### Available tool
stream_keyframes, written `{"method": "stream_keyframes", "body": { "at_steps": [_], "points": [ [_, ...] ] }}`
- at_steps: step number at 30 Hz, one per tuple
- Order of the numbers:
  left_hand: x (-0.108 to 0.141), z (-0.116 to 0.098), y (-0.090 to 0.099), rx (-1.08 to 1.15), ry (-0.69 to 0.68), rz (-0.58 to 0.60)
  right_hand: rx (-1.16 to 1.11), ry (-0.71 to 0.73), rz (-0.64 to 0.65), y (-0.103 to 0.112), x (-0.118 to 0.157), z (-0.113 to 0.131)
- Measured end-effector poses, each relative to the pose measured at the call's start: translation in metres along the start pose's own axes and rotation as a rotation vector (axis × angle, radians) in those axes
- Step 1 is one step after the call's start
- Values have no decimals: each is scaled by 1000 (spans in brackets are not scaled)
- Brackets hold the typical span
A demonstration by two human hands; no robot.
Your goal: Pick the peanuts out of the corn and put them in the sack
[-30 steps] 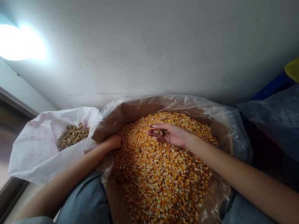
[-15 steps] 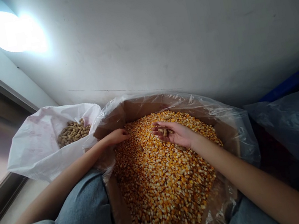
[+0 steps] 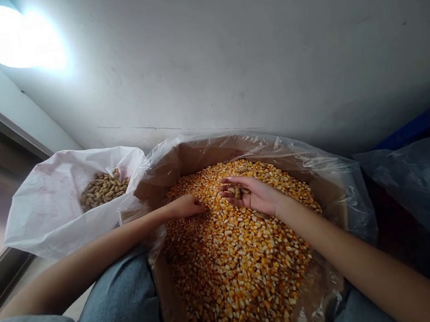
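While right hand [image 3: 251, 195] cups peanuts [image 3: 237, 192] — fingers [image 3: 227, 185] aimed left, over corn [image 3: 234, 268].

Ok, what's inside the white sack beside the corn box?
The white sack holds a heap of in-shell peanuts; the sack's bottom and anything beneath them are hidden.

My right hand [image 3: 251, 195] cups a few tan in-shell peanuts [image 3: 237, 192] above the yellow-orange dried corn kernels [image 3: 232, 258] filling a plastic-lined brown cardboard box [image 3: 197, 155]. My left hand [image 3: 185, 206] touches the kernels. Left of the box stands a white woven sack [image 3: 54, 217] holding more peanuts [image 3: 103, 189].
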State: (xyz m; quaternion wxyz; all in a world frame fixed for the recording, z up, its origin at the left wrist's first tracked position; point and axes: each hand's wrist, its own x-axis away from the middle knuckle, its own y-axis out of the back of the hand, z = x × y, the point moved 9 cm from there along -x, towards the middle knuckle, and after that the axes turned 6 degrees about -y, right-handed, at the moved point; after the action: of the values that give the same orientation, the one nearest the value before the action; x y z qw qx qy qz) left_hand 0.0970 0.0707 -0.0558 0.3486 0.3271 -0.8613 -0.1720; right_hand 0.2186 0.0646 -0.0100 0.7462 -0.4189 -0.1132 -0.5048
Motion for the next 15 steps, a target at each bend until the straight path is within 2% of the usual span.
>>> {"method": "stream_keyframes", "body": {
  "at_steps": [4,8,11,15],
  "points": [
    [16,-42,30,358,-217,-151,10,-44,37,-6,-2,-7],
    [31,-77,30,461,-386,-75,16,-128,107,-15,-6,-21],
    [37,-85,31,442,-442,-63,13,-153,150,-19,-8,-27],
    [40,-80,38,440,-462,-103,12,-129,134,-17,-8,-24]
  ]
}}
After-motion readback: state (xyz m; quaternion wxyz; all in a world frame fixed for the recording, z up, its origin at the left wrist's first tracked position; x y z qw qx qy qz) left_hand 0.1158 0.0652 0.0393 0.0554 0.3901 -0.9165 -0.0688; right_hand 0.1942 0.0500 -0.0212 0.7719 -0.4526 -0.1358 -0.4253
